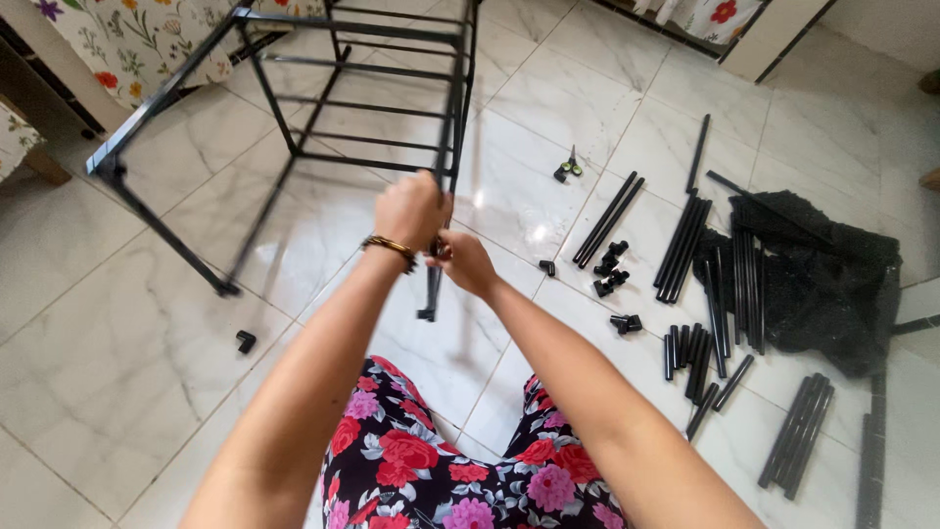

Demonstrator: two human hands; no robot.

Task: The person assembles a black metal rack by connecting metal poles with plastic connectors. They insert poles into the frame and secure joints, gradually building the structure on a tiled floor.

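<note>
While both hands (pixel 436 235) grip it, the black rack frame (pixel 323 127) stretches beyond them.

Arms: both bare from the near edge of the view to the wrists, no sleeves in view.
Left wrist: a thin bangle (pixel 390 245), gold-toned with darker segments, sits just behind the left hand (pixel 411 209).
Right hand (pixel 468 263): no ring or band visible.
Clothing: dark garment (pixel 446 470) over the lap, printed with red and pink flowers and grey-green leaves.
</note>
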